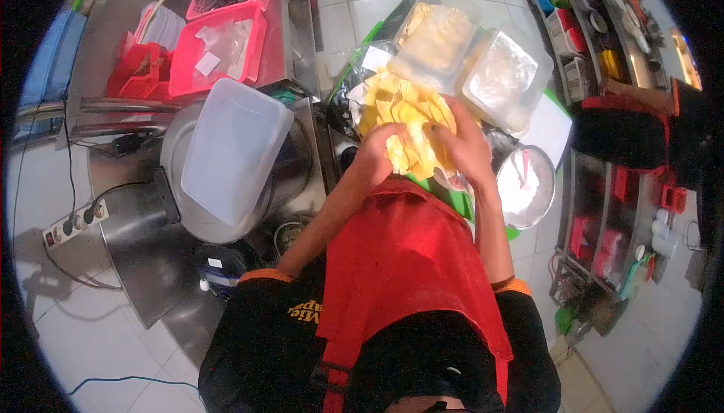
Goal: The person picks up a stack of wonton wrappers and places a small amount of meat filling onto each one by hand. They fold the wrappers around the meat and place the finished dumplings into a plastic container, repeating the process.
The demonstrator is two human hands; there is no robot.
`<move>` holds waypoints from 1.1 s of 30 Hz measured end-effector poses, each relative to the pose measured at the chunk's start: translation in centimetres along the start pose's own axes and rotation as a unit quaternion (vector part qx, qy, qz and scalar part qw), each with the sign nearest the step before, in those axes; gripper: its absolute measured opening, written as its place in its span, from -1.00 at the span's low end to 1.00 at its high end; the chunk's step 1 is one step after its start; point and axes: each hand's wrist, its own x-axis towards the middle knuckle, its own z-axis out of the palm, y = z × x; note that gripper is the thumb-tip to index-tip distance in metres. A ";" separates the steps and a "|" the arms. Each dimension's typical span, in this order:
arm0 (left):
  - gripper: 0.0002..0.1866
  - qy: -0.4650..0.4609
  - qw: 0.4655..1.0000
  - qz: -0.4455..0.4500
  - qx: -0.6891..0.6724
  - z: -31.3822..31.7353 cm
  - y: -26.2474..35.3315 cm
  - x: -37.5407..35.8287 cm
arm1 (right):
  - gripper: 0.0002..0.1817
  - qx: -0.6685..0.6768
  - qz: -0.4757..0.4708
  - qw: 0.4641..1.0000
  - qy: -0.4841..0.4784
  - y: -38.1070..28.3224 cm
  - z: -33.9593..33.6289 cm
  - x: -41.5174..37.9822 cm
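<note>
A loose heap of thin yellow dough sheets (411, 122), which look like wonton wrappers, is held between my two hands in front of the red apron. My left hand (373, 155) grips the heap's near left side, its thumb on top. Around the right side curls my right hand (466, 145), with its thumb pressed onto the sheets and the other fingers partly hidden. Beyond the heap sits a clear plastic container (469, 22) with pale yellow contents. To its right is another container (537, 85) holding white powder.
A round metal bowl (553, 187) of white powder with a pink-handled tool stands right of my right hand. On the left, a translucent lidded box (237, 149) rests on a large round pot lid. Pink baskets (256, 51) are on the steel counter; shelves (603, 21) line the right.
</note>
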 end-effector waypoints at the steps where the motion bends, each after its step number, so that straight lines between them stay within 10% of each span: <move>1: -0.50 0.001 1.000 0.002 -0.005 0.6 0.0 0.0 | -0.42 -0.023 -0.005 1.000 0.012 0.2 -0.3 -0.1; 14: -0.47 0.021 0.998 0.037 0.036 1.9 -0.9 0.2 | -0.35 -0.103 -0.069 0.990 0.064 -0.9 -1.8 -2.2; 16: -0.47 -0.011 0.974 0.086 0.208 1.6 -0.7 0.0 | -0.36 -0.094 -0.053 0.992 0.061 -0.4 -2.3 -2.3; 21: -0.50 0.023 0.997 0.035 0.065 3.6 -0.4 -0.8 | -0.30 -0.043 -0.041 0.998 0.032 -0.5 -2.1 -2.2; 24: -0.52 0.041 0.990 0.055 0.127 4.0 -0.6 -0.8 | -0.13 -0.226 -0.121 0.966 0.025 -1.9 -1.0 -2.8; 33: -0.47 0.035 0.980 0.092 0.175 3.7 -1.0 -1.1 | -0.22 -0.072 -0.018 0.997 0.003 0.0 -1.7 -2.1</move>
